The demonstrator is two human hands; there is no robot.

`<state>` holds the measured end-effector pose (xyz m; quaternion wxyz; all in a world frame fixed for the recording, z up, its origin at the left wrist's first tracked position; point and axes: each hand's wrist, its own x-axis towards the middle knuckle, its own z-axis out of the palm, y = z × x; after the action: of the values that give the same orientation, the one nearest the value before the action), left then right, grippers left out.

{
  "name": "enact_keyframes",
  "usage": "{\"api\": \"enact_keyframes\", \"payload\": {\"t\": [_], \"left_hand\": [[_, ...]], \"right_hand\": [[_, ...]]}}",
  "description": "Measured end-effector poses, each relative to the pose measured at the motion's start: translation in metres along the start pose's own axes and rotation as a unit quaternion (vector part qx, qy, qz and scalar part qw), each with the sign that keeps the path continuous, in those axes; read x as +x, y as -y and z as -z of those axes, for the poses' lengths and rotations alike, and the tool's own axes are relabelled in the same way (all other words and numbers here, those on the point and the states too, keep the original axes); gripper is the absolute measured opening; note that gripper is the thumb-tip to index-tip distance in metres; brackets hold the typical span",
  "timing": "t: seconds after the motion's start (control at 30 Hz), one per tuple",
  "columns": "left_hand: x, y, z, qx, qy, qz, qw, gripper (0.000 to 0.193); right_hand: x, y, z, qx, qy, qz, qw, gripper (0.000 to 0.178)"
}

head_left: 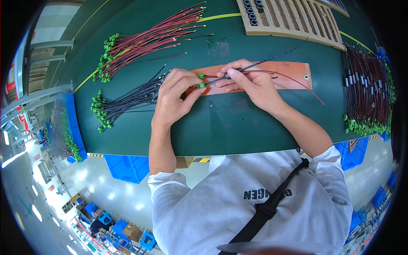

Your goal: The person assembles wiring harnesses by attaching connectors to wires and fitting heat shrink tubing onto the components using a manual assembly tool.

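Note:
My left hand point(173, 95) is closed, its fingertips pinching a small green connector point(201, 85). A second green connector point(200, 76) sits just above it, against the same fingers. A black wire point(278, 55) and a red wire point(299, 79) run rightward from the connectors through my right hand point(260, 88). Thumb and fingers of that hand are closed around the wires, and a small dark piece point(228, 76) shows at its thumb tip. Both hands are over an orange strip point(293, 70) on the green table. The wires' far ends stick out past my right hand.
Red wires point(148, 40) and black wires point(134, 97) with green connectors lie in bundles at left. A slotted tan tray point(293, 19) holding black rings point(251, 15) is at the back. Finished-looking wire bundles point(367, 89) hang together at right. Blue bins point(127, 168) stand below the table.

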<state>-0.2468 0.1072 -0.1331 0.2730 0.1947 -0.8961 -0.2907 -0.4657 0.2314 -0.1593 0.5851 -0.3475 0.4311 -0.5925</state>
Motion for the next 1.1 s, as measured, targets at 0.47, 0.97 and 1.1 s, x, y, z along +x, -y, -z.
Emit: {"api": "enact_keyframes", "payload": {"t": [0.47, 0.97, 1.1], "left_hand": [[-0.001, 0.0, -0.011, -0.06, 0.004, 0.111, 0.992, 0.042], [0.018, -0.079, -0.014, 0.371, 0.059, -0.311, 0.873, 0.052], [0.04, -0.044, -0.008, 0.375, 0.007, -0.237, 0.896, 0.05]], "right_hand": [[0.005, 0.001, 0.01, -0.103, 0.057, -0.003, 0.993, 0.024], [0.012, -0.009, 0.006, -0.338, 0.052, 0.085, 0.936, 0.022], [0.005, 0.001, 0.006, -0.382, 0.048, 0.077, 0.92, 0.022]]}}
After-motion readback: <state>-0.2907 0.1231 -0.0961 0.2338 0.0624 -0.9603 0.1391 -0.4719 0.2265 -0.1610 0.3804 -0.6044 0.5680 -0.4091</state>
